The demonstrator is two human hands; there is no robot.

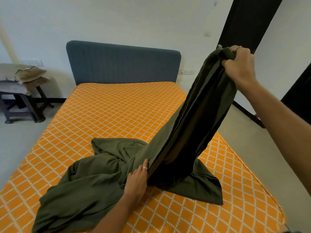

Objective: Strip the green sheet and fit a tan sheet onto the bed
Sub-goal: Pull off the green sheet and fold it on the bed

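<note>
Overhead, right grip (239, 64) clenches green sheet (94, 182) (left grip (136, 180) pinches it) above mattress (117, 111).

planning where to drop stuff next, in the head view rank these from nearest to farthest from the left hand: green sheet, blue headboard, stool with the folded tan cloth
1. green sheet: the left hand is pressed against it at the foot of the bed.
2. stool: on the floor off the bed's left side, near the wall.
3. blue headboard: at the far end of the bed, against the wall. It is roughly as far as the stool, so that order is loose.

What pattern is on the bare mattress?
Orange with a white diamond lattice, on the mattress; head view.
</note>
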